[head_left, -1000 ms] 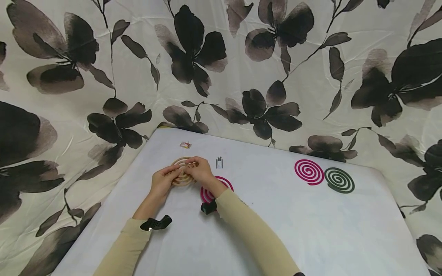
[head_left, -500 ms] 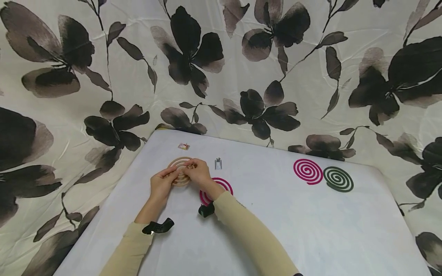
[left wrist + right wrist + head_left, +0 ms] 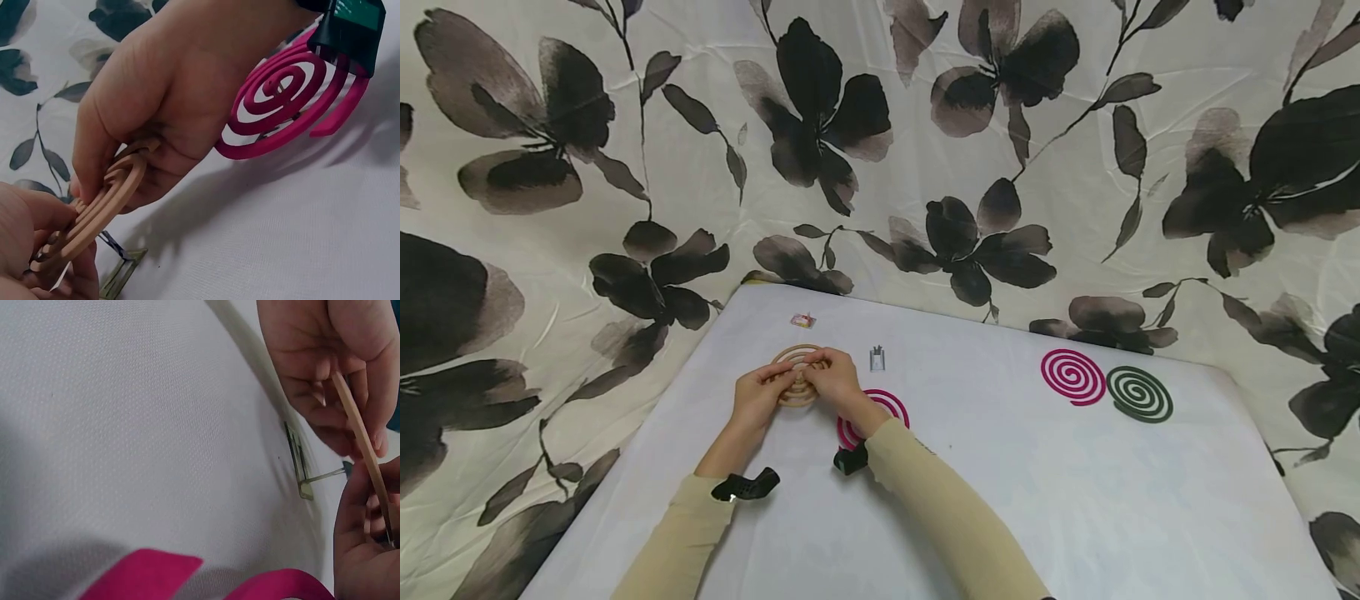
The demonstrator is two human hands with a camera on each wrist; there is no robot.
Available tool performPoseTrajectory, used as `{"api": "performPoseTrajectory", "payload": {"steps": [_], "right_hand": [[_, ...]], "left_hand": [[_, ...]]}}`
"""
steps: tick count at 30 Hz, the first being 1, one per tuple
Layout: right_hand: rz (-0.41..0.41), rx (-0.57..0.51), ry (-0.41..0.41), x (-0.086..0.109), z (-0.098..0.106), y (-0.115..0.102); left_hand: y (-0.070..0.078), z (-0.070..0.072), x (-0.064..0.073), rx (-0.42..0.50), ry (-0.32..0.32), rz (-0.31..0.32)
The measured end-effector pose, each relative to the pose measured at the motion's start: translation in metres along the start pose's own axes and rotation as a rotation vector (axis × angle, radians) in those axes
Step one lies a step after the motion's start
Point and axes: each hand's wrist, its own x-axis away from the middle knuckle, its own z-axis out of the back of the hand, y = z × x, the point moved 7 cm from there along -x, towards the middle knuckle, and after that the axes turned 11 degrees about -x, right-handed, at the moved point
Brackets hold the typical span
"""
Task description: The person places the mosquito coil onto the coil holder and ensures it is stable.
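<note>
Two sets of fingers pinch a flat tan coil point(image 3: 112, 212) between them: the left hand point(image 3: 758, 398) grasps one side, the right hand point(image 3: 837, 385) the other. The coil is held clear of the bench point(image 3: 1075, 500), toward its left far part.

Being a round spiral, the coil has no real long axis in its own plane. Its broad face shows to the head view; the right wrist view catches it nearly edge-on, a thin strip running from the left hand to the right. The disc therefore stands tilted rather than flat, though its exact slant I cannot tell. Curled fingers cover much of the middle, so where its loose ends point is unclear.

Just beyond the right hand lies a small metal stand point(image 3: 877, 358), with nothing on it. Under the right wrist is a near pink coil point(image 3: 284, 139), apparently raised, with a bit of metal showing beneath it. My judgement is that this one is already propped on a support, while work on the tan coil is midway: it is in hand and not joined to the stand.

Farther out, a small packet point(image 3: 802, 320) lies behind the hands. Well off to the right, a far pink coil point(image 3: 1074, 377) and a green coil point(image 3: 1138, 393) lie side by side, untouched by either hand.
</note>
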Motion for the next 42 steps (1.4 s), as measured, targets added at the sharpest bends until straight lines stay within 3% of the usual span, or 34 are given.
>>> {"api": "performPoseTrajectory", "payload": {"steps": [28,42], "right_hand": [[-0.049,-0.018,0.041,0.000,0.001,0.013],[-0.058,-0.013,0.049,0.001,0.003,0.009]], "left_hand": [[-0.018,-0.002,-0.004,-0.030,-0.029,0.061],[-0.017,-0.003,-0.002,0.031,-0.017,0.061]]}}
